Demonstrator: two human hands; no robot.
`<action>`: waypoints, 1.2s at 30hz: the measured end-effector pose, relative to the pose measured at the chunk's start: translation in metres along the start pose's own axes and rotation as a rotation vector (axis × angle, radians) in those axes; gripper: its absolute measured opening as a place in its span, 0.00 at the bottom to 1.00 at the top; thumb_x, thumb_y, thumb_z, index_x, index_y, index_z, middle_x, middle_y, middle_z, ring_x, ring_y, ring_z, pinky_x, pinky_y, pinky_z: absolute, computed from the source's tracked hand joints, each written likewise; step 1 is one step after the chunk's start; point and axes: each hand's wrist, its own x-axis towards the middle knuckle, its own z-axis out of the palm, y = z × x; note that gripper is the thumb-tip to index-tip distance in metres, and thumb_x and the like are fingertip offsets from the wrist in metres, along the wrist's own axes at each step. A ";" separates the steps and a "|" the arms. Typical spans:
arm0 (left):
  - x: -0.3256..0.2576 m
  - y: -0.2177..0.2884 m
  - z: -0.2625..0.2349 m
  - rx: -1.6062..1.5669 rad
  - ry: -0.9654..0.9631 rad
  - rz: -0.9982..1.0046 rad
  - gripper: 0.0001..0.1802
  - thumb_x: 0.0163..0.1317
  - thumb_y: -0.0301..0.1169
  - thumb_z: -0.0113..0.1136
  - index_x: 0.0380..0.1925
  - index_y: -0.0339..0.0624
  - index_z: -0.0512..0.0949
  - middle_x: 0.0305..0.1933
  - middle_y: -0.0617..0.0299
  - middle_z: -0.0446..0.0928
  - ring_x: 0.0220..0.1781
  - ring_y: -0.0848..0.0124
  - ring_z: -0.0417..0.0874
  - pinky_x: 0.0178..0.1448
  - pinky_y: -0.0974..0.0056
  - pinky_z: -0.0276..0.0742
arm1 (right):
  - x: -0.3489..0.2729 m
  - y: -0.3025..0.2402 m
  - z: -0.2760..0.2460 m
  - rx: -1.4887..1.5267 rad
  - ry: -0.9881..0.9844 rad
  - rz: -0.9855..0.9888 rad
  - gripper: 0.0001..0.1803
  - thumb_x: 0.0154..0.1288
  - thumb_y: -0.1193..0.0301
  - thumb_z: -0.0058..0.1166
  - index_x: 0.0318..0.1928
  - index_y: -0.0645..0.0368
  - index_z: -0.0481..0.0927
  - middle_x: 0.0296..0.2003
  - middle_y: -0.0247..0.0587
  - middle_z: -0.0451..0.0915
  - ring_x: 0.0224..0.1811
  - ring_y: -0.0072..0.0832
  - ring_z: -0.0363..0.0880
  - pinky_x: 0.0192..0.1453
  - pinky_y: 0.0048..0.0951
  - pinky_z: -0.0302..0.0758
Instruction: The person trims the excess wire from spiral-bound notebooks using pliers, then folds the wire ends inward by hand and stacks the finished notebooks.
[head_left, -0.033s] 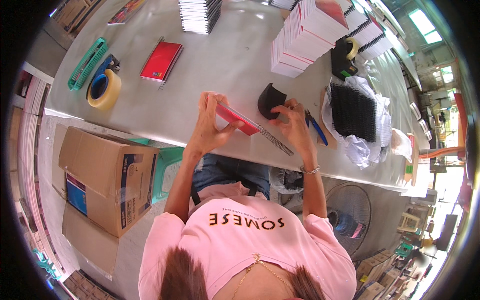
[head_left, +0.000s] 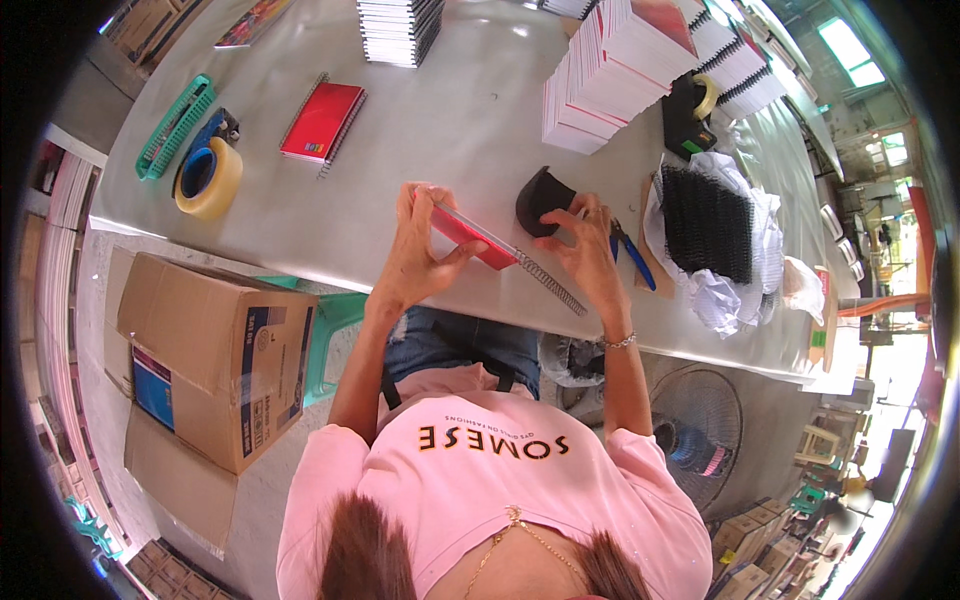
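My left hand [head_left: 408, 255] is closed around a small red notebook [head_left: 462, 236], held tilted on edge above the table's near side. A metal spiral binding coil [head_left: 550, 283] runs along the notebook's edge and sticks out well past its lower right end. My right hand [head_left: 588, 250] is beside a black curved piece [head_left: 540, 200], its thumb and fingers apart. One fingertip overlaps that piece; whether it presses on it I cannot tell. Blue-handled pliers [head_left: 632, 258] lie just right of this hand. Another red spiral notebook [head_left: 326, 122] lies flat at the left.
Tall stacks of unbound books [head_left: 610, 80] stand at the back right, near a tape dispenser [head_left: 688, 118]. Black coils [head_left: 706, 225] lie on crumpled wrapping at the right. A tape roll [head_left: 222, 185] and green basket [head_left: 176, 128] are at left. A cardboard box [head_left: 200, 340] stands below the table edge.
My right hand's fingers have shifted very slightly beside the black curved piece. The left hand and its notebook stay in place.
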 end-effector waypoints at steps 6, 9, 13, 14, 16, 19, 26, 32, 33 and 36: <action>0.000 0.000 0.003 -0.035 -0.018 -0.026 0.34 0.45 0.34 0.78 0.47 0.39 0.66 0.45 0.54 0.65 0.52 0.54 0.66 0.57 0.55 0.67 | 0.007 0.006 0.010 0.041 0.186 -0.152 0.17 0.50 0.65 0.72 0.38 0.57 0.81 0.61 0.53 0.69 0.62 0.47 0.69 0.68 0.39 0.64; -0.003 -0.002 0.005 -0.043 -0.008 -0.080 0.37 0.42 0.38 0.80 0.47 0.39 0.66 0.46 0.54 0.64 0.52 0.55 0.67 0.57 0.55 0.68 | 0.005 -0.004 -0.006 0.874 -0.051 0.034 0.19 0.49 0.61 0.73 0.37 0.58 0.81 0.63 0.52 0.68 0.62 0.43 0.69 0.67 0.40 0.64; -0.003 0.000 0.009 -0.055 0.027 -0.088 0.42 0.38 0.43 0.82 0.48 0.40 0.66 0.47 0.54 0.64 0.53 0.56 0.67 0.57 0.56 0.68 | -0.015 0.006 -0.022 1.193 -0.263 0.185 0.21 0.51 0.58 0.73 0.35 0.60 0.80 0.63 0.49 0.70 0.61 0.35 0.70 0.66 0.36 0.65; -0.002 0.000 0.011 -0.051 0.031 -0.077 0.42 0.37 0.44 0.82 0.48 0.40 0.66 0.47 0.54 0.64 0.53 0.56 0.67 0.57 0.56 0.68 | -0.018 0.011 -0.022 1.240 -0.324 0.134 0.20 0.52 0.58 0.73 0.34 0.60 0.80 0.63 0.49 0.71 0.61 0.33 0.70 0.65 0.34 0.65; -0.001 0.000 0.012 -0.023 0.015 -0.062 0.43 0.36 0.44 0.82 0.48 0.40 0.65 0.47 0.55 0.64 0.53 0.56 0.67 0.57 0.56 0.68 | -0.019 0.020 -0.018 1.498 -0.531 -0.200 0.20 0.54 0.56 0.71 0.33 0.59 0.80 0.61 0.48 0.73 0.61 0.29 0.69 0.63 0.31 0.67; -0.004 -0.005 0.010 0.000 0.002 -0.065 0.43 0.35 0.40 0.83 0.47 0.40 0.65 0.47 0.55 0.63 0.52 0.58 0.67 0.58 0.58 0.67 | -0.015 0.004 -0.026 0.666 -0.346 0.155 0.17 0.58 0.61 0.69 0.32 0.61 0.77 0.52 0.44 0.77 0.51 0.25 0.75 0.55 0.25 0.69; 0.001 -0.002 0.011 -0.093 -0.019 -0.118 0.43 0.35 0.41 0.83 0.47 0.41 0.65 0.46 0.55 0.64 0.52 0.57 0.68 0.57 0.57 0.68 | -0.009 -0.003 -0.027 0.526 -0.338 0.184 0.28 0.61 0.53 0.66 0.47 0.69 0.79 0.33 0.28 0.75 0.35 0.17 0.69 0.39 0.21 0.68; -0.004 -0.015 0.014 -0.258 -0.037 -0.175 0.47 0.36 0.41 0.84 0.55 0.42 0.64 0.51 0.55 0.64 0.55 0.57 0.68 0.61 0.56 0.67 | -0.015 -0.006 -0.020 0.665 -0.278 0.139 0.24 0.60 0.57 0.66 0.45 0.67 0.80 0.39 0.38 0.79 0.42 0.22 0.72 0.50 0.24 0.70; -0.008 -0.019 0.009 -0.236 -0.028 -0.133 0.49 0.36 0.42 0.84 0.57 0.42 0.64 0.53 0.54 0.64 0.57 0.56 0.68 0.62 0.56 0.66 | -0.010 -0.015 -0.020 0.703 -0.319 0.144 0.25 0.60 0.57 0.66 0.47 0.67 0.79 0.41 0.39 0.79 0.44 0.23 0.73 0.51 0.24 0.70; -0.011 -0.027 0.011 -0.177 -0.019 -0.079 0.54 0.35 0.45 0.84 0.62 0.43 0.62 0.59 0.51 0.63 0.62 0.54 0.65 0.66 0.55 0.64 | -0.023 -0.013 -0.030 0.590 -0.337 0.199 0.28 0.61 0.58 0.66 0.54 0.66 0.78 0.45 0.43 0.80 0.47 0.26 0.76 0.55 0.26 0.71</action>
